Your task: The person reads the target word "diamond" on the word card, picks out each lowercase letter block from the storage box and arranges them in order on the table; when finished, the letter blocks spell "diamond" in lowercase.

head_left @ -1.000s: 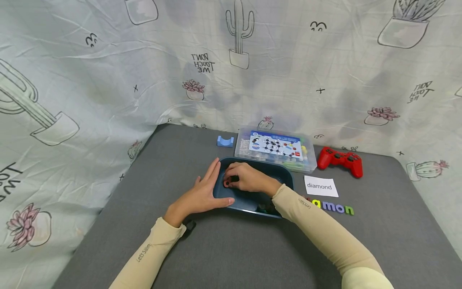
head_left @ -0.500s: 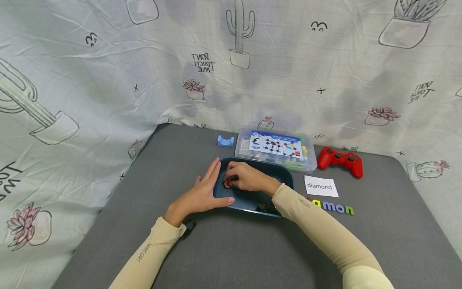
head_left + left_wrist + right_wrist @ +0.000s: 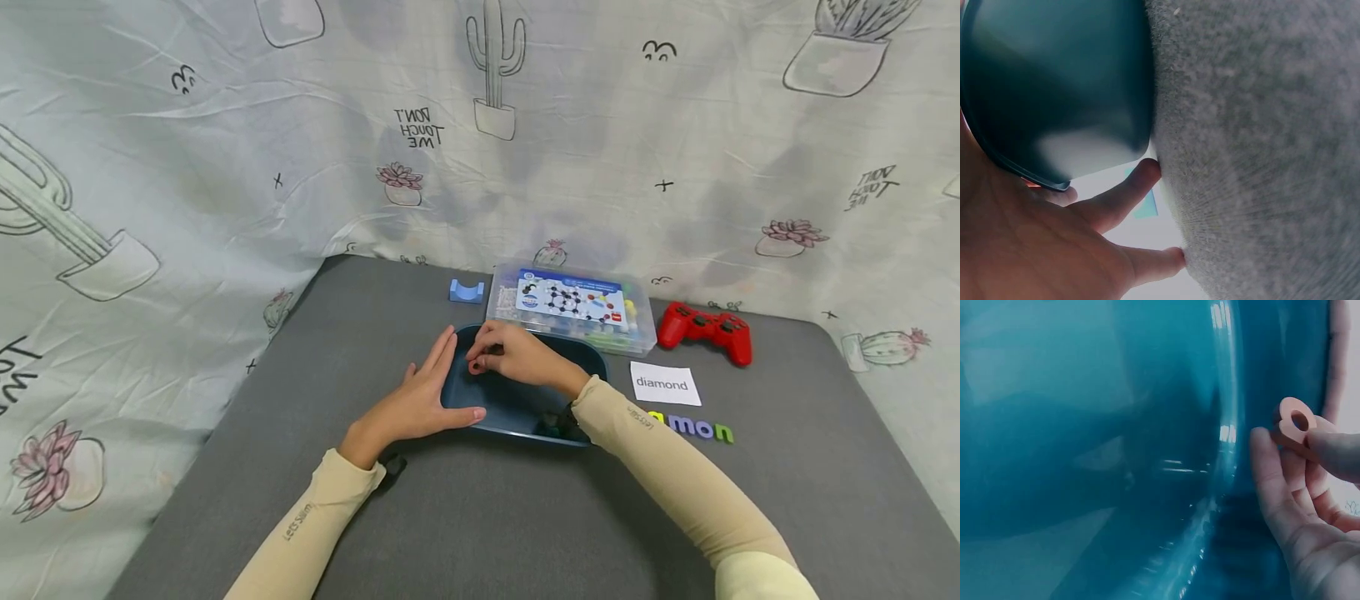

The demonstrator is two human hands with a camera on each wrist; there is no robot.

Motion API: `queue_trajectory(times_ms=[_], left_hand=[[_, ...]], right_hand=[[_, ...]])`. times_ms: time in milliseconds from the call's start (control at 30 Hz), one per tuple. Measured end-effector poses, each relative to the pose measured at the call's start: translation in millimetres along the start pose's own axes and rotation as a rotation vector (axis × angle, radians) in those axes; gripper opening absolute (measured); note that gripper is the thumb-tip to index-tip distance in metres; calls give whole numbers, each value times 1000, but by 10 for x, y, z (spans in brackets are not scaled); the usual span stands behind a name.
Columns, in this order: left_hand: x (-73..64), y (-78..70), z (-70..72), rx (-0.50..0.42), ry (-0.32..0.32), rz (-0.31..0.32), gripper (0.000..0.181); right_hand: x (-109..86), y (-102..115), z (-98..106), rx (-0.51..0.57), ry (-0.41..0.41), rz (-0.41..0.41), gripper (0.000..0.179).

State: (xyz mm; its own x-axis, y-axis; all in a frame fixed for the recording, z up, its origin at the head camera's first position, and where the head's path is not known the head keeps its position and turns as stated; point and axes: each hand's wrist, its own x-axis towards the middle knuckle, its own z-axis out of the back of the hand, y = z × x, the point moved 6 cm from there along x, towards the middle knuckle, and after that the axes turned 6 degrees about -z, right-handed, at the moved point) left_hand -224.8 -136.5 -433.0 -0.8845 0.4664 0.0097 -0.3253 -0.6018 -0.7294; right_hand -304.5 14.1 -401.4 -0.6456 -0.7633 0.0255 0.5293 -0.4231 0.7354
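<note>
My right hand (image 3: 517,354) pinches a red letter piece (image 3: 1298,420) with a round hole between thumb and fingers, over the left part of a dark blue tray (image 3: 495,408). Most of that letter is covered by the fingers in the head view. With its fingers spread, my left hand (image 3: 420,408) rests against the tray's left end, thumb along the near rim. In the left wrist view its fingers lie outside the tray wall (image 3: 1054,75). Several dark pieces (image 3: 551,423) lie in the tray's near right corner, partly behind the right sleeve.
Right of the tray lie a white card (image 3: 665,384) reading "diamond" and a row of coloured letters, including a purple m (image 3: 681,425), partly hidden by my right sleeve. Behind stand a clear plastic case (image 3: 570,304), a blue holder (image 3: 466,291) and a red game controller (image 3: 705,333).
The right hand has moved up and slightly away from me, carrying the red letter off the tray's floor area. The left hand stays at the tray's end.
</note>
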Motion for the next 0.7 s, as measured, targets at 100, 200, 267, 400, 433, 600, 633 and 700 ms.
queue_trajectory(times_ms=[100, 200, 267, 400, 433, 600, 633, 700], left_hand=[[-10, -7, 5, -5, -5, 4, 126], [-18, -8, 5, -3, -8, 7, 127], [-18, -7, 7, 3, -7, 5, 127], [-20, 5, 7, 7, -9, 8, 127], [-19, 6, 8, 6, -11, 7, 127], [-10, 10, 14, 1, -18, 7, 127], [-8, 8, 15, 1, -17, 9, 128], [-6, 3, 20, 6, -17, 11, 128]], right_hand=[[-56, 16, 75, 70, -29, -25, 17], [-125, 43, 158, 125, -60, -13, 17], [-173, 59, 217, 151, -80, 2, 17], [-280, 71, 326, 177, -118, 12, 16], [-308, 71, 354, 177, -129, 13, 17], [-443, 67, 484, 216, -154, -19, 20], [-470, 65, 508, 225, -153, -28, 22], [-526, 75, 555, 234, -149, -41, 26]])
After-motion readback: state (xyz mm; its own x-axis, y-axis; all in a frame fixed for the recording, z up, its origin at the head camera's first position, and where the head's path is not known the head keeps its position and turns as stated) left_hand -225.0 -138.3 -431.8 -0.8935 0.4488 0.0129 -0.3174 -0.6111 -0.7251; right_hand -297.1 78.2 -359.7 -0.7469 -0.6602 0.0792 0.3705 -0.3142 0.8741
